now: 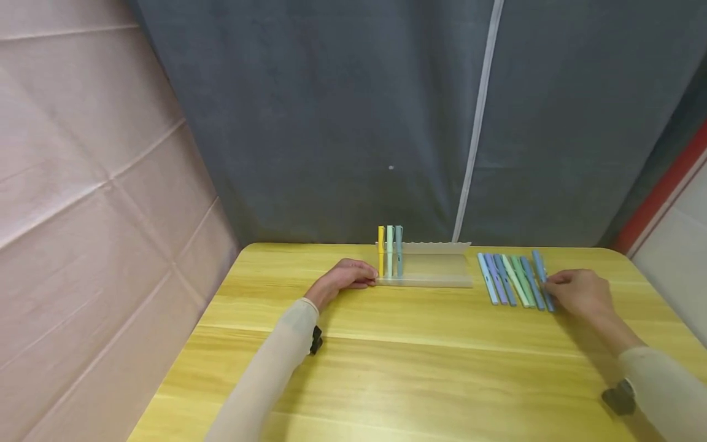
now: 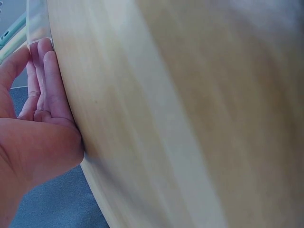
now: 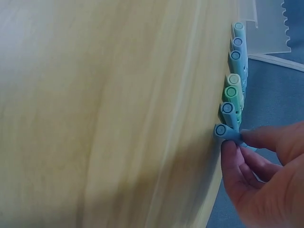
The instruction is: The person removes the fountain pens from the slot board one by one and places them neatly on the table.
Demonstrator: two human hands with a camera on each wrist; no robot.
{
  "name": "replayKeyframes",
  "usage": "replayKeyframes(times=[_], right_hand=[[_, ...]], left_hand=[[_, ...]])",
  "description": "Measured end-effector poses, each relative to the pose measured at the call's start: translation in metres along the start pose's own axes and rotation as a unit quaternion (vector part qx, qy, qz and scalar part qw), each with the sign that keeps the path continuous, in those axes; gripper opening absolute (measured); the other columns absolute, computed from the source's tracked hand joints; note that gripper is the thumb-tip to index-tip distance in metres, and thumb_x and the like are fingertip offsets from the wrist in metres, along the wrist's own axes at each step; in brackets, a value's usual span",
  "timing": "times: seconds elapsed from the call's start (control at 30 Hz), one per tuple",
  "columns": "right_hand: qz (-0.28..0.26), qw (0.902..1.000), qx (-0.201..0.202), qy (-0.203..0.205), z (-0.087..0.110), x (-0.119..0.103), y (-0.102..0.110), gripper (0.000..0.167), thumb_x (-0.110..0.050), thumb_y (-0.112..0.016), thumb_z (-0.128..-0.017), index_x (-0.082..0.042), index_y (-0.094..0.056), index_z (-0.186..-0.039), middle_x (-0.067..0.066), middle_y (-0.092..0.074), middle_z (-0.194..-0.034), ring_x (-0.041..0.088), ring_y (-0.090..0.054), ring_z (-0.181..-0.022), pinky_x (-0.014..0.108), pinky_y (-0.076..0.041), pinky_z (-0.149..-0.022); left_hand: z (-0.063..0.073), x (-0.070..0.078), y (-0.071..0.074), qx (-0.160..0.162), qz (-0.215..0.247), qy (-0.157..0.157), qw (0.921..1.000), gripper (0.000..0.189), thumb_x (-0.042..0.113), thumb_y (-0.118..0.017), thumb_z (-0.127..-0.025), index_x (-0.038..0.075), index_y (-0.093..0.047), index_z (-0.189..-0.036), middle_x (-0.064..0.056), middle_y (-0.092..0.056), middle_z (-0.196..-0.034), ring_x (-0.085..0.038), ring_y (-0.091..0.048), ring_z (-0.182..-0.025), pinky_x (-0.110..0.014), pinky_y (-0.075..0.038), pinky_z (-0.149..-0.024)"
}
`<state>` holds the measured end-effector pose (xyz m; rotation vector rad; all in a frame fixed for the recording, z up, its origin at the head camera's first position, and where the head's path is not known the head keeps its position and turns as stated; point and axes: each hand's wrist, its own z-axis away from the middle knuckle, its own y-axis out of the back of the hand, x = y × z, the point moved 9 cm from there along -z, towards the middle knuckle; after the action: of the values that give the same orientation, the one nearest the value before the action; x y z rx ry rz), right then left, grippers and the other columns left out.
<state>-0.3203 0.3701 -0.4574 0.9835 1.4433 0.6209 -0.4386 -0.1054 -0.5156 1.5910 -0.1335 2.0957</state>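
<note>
We see a yellow pen [image 1: 381, 253], a pale mint pen [image 1: 390, 253] and a grey-blue pen [image 1: 399, 253]; the row of pens [image 1: 515, 281] shows blues, violet and greens. We note a dark grey curtain [image 1: 331, 123] and a table [image 1: 420, 380] of streaky yellow wood grain.

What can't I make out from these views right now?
Left wrist view: most of the clear rack, cut off by the top edge.
Right wrist view: part of the pinched blue pen, covered by the right hand.
Head view: any lettering on the yellow pen, too small to read.
</note>
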Motion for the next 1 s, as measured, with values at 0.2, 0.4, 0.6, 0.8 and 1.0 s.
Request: replayKeyframes(times=[0.2,0.4,0.6,0.8,1.0], right_hand=[[0.013,0.9998,-0.010,0.008,-0.002,0.003,-0.002,0.030,-0.023,-0.066,-0.098,0.003,-0.079,-0.102,0.002,-0.076,-0.073,0.013,-0.059,-0.069,0.028,-0.041,-0.064],[0.018,0.9996,-0.017,0.012,-0.002,0.005,-0.005,0.031,-0.025,-0.065,-0.098,0.003,-0.079,-0.101,0.011,-0.078,-0.081,0.016,-0.059,-0.069,0.028,-0.040,-0.062],[0.019,0.9996,-0.010,0.018,-0.005,0.006,-0.006,0.031,-0.026,-0.068,-0.098,0.003,-0.080,-0.099,0.018,-0.078,-0.089,0.019,-0.062,-0.071,0.028,-0.041,-0.062],[0.021,0.9995,0.010,0.019,-0.007,0.004,-0.003,0.037,-0.030,-0.067,-0.099,0.005,-0.078,-0.102,0.022,-0.078,-0.095,0.027,-0.068,-0.077,0.030,-0.043,-0.064],[-0.033,0.9948,0.081,0.053,-0.006,-0.025,-0.003,0.034,-0.029,-0.068,-0.100,0.002,-0.076,-0.110,0.024,-0.079,-0.102,0.007,-0.065,-0.074,0.028,-0.046,-0.066]], left_hand=[[0.000,0.002,-0.001,-0.004,0.002,-0.002,1.0000,0.018,0.021,-0.072,-0.101,0.006,-0.078,-0.109,0.001,-0.081,-0.094,-0.007,-0.076,-0.085,-0.021,-0.062,-0.083],[0.001,0.002,-0.002,-0.005,0.002,-0.002,1.0000,0.018,0.022,-0.073,-0.101,0.007,-0.079,-0.108,0.001,-0.081,-0.093,-0.007,-0.076,-0.085,-0.021,-0.062,-0.083],[0.002,0.003,0.000,-0.002,0.008,-0.001,1.0000,0.018,0.022,-0.073,-0.101,0.007,-0.079,-0.108,0.001,-0.081,-0.094,-0.008,-0.076,-0.085,-0.020,-0.062,-0.082],[0.002,0.003,0.000,-0.003,0.009,0.000,1.0000,0.019,0.023,-0.074,-0.100,0.007,-0.078,-0.109,0.000,-0.081,-0.095,-0.008,-0.077,-0.086,-0.021,-0.062,-0.083],[0.002,0.002,0.000,-0.003,0.007,0.000,1.0000,0.018,0.021,-0.073,-0.101,0.006,-0.078,-0.110,0.000,-0.081,-0.095,-0.007,-0.076,-0.086,-0.021,-0.062,-0.083]])
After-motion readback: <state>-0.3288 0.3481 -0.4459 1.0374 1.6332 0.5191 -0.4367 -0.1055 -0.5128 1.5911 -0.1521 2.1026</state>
